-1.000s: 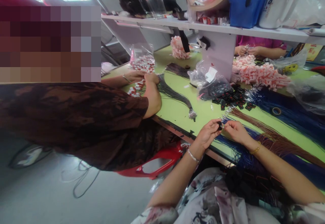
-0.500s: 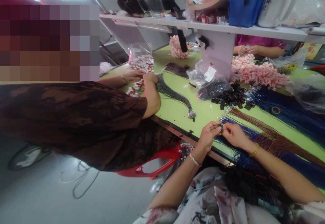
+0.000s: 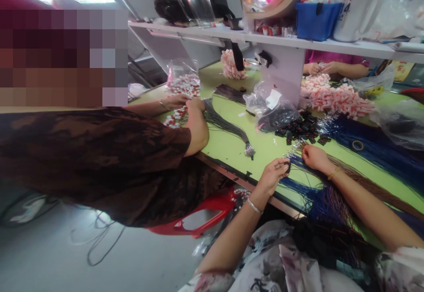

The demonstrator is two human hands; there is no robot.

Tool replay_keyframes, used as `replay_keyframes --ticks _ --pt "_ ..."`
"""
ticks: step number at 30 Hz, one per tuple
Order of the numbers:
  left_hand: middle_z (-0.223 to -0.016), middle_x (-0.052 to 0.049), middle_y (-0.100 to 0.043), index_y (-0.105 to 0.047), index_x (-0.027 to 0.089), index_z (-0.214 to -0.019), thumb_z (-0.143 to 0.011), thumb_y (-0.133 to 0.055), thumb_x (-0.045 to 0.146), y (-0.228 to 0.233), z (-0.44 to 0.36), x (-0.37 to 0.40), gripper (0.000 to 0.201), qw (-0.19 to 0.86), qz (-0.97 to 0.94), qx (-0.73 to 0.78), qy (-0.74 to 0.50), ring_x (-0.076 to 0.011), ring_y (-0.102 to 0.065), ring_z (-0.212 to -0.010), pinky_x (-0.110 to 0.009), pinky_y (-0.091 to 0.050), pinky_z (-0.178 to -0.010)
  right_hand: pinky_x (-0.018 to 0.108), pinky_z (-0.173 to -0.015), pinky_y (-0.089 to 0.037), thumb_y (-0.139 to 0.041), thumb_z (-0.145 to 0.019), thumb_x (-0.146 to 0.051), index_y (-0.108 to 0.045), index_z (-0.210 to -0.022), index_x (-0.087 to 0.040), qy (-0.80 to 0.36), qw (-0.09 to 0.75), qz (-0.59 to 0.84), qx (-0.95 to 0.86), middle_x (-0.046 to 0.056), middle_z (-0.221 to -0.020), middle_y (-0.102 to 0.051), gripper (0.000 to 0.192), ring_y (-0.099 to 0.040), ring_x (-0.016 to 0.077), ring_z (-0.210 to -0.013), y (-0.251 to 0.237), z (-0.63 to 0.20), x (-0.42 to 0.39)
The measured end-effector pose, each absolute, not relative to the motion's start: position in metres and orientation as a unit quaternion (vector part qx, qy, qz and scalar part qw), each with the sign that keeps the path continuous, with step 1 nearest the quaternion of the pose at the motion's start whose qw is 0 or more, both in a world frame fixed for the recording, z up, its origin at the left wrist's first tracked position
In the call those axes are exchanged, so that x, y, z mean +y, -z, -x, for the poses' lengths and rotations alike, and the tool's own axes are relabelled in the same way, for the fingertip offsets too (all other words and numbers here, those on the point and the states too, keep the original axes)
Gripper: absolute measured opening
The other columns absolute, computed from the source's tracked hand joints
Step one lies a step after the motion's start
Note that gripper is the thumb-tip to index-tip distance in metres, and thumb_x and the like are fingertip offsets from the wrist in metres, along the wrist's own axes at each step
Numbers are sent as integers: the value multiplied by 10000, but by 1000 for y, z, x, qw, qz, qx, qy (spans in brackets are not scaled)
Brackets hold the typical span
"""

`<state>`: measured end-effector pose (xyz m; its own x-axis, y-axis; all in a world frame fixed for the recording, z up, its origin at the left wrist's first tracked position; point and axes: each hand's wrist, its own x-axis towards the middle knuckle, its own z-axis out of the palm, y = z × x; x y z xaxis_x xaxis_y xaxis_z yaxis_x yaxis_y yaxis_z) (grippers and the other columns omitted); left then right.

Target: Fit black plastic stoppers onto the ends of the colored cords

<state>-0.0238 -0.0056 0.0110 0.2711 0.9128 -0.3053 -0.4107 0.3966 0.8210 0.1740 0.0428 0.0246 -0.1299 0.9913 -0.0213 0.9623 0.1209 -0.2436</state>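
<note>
My left hand [image 3: 274, 173] pinches a small black connector [image 3: 288, 166] near the front edge of the green table [image 3: 232, 144]. A thin blue wire runs from it toward the blue wire bundle [image 3: 318, 195]. My right hand [image 3: 313, 156] rests further back, fingers curled on the tips of the brown wire bundle [image 3: 361, 181]; what it grips is too small to tell. A heap of loose black connectors [image 3: 303, 129] lies just beyond both hands.
A person in a dark patterned top [image 3: 99, 159] sits at my left, hands on a black wire bundle [image 3: 228, 126]. Another person's hands [image 3: 319, 67] work behind the white shelf [image 3: 281, 40]. Pink-white parts [image 3: 334, 97], plastic bags [image 3: 271, 106] and a red stool [image 3: 198, 217] surround.
My hands were together on the connector; now my right hand has pulled away to the back right onto the wire tips, while my left hand keeps the connector.
</note>
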Motion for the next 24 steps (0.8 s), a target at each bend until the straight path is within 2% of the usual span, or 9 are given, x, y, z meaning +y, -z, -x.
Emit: replay_keyframes --ticks 4,9,13,17,24 --pt "-769 -23 -612 -676 139 -889 -570 -821 271 -9 24 -6 375 736 -307 395 -456 -94 -552 -669 -226 -467 -646 274 -556 -279 -474 -846 -208 -585 -842 -152 -106 92 645 -751 102 -774 -634 124 -530 174 -617 -23 -172 40" --pt "-778 -23 -607 -665 141 -904 -610 -801 242 -7 22 -8 339 753 -275 369 -470 -90 -549 -689 -212 -453 -660 238 -552 -309 -475 -817 -219 -518 -735 -182 -208 251 579 -748 4 -652 -559 99 -468 133 -575 -29 -164 37" --pt "-812 -22 -599 -660 137 -901 -622 -788 196 -6 17 -8 313 773 -232 335 -486 -86 -542 -701 -206 -442 -653 214 -548 -335 -477 -808 -242 -505 -697 -180 -295 346 506 -733 -21 -640 -523 130 -447 111 -575 -40 -151 26" --pt "-863 -34 -605 -655 135 -898 -661 -746 153 -4 13 -6 254 788 -201 310 -493 -89 -540 -722 -204 -430 -649 207 -531 -336 -493 -797 -253 -529 -689 -170 -338 359 488 -720 -22 -632 -525 140 -439 102 -566 -47 -147 8" --pt "-865 -40 -606 -642 137 -931 -692 -706 138 -1 9 -5 247 800 -194 289 -490 -100 -540 -717 -223 -424 -668 204 -458 -260 -501 -764 -241 -517 -639 -170 -328 316 526 -718 -43 -542 -478 145 -370 83 -471 -36 -148 -10"
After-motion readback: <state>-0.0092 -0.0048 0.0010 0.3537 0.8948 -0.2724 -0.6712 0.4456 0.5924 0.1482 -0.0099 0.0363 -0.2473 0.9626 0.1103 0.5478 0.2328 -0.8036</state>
